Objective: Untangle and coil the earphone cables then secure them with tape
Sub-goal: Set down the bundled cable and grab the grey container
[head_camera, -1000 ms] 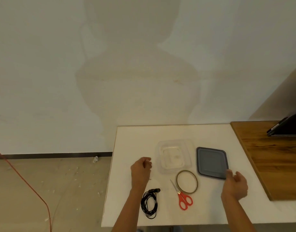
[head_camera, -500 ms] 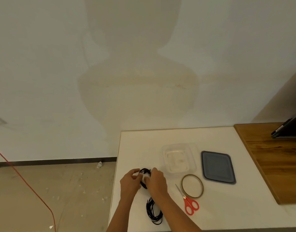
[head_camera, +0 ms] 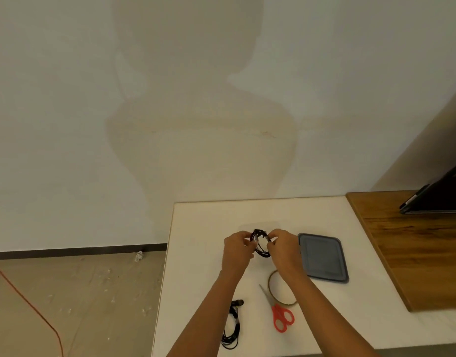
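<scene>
Both hands hover just above the white desk (head_camera: 196, 240). The left hand (head_camera: 237, 249) and right hand (head_camera: 283, 251) each pinch one side of a black earphone cable bundle (head_camera: 260, 244), fingers (head_camera: 273, 237) curled onto its thin, glossy loops. I'd guess it is raised so the strands can be teased apart. A second black bundle (head_camera: 232, 331) lies near the front edge, with the thin tape ring (head_camera: 286, 303) and red-handled scissors (head_camera: 282, 319) close by.

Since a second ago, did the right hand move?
Yes. The right hand went left, from the near edge of the grey lid to its left side, now pinching the earphone coil.
</scene>
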Demonstrator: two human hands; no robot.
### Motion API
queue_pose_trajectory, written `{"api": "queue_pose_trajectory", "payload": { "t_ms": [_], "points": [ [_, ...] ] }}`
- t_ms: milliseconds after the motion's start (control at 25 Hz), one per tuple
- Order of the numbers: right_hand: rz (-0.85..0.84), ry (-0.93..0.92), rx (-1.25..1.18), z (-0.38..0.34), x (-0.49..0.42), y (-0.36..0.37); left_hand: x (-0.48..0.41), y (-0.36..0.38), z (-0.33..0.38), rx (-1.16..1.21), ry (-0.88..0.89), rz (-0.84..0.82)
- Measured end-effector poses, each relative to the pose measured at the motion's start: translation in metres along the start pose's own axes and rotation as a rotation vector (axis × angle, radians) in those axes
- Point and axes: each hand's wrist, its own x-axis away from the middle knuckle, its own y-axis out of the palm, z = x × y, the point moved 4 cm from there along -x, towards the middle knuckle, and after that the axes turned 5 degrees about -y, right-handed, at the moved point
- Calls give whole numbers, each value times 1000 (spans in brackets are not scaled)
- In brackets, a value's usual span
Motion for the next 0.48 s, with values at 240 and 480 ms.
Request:
{"api": "queue_pose_trajectory", "payload": {
  "t_ms": [240, 480],
  "points": [
    [-19, -86, 139, 10, -14, 4, -8, -9, 1, -183, 13, 96],
    [-252, -185, -113, 6, 102, 20, 67, -68, -80, -445, -268, 58]
  ]
}}
